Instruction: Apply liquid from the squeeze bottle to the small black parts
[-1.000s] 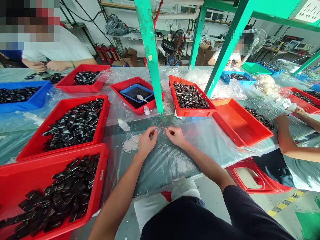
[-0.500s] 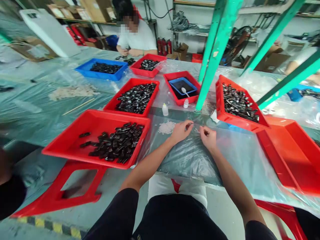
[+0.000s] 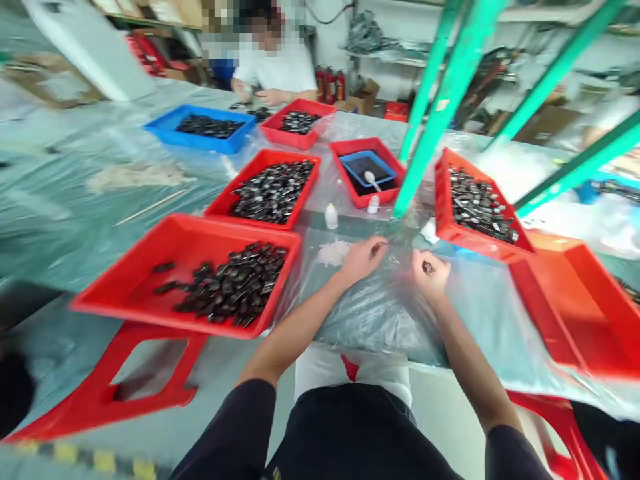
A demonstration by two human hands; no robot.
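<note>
My left hand [image 3: 363,257] is closed in a pinch just above the plastic-covered table, and what its fingertips hold is too small to name. To its right, a short gap away, my right hand [image 3: 431,273] is curled shut; a dark spot shows inside the curl, but I cannot make out what it is. Close beside the left hand lies a pile of small whitish pieces [image 3: 334,253]. Behind that pile stands a small white bottle [image 3: 331,216] with a yellowish top, and a second small white bottle [image 3: 373,204] is farther back.
At left a red tray [image 3: 125,290] holds black parts [image 3: 245,283]. Behind it, another red tray [image 3: 213,212] is full of dark pieces. A green post [image 3: 425,150] rises ahead. On the right are a filled red tray [image 3: 443,220] and a red bin [image 3: 595,293]. A person [image 3: 280,60] sits opposite.
My right hand has moved to the right, widening the gap between my hands. My left hand stays nearly in place, still pinched. The view has shifted slightly.
</note>
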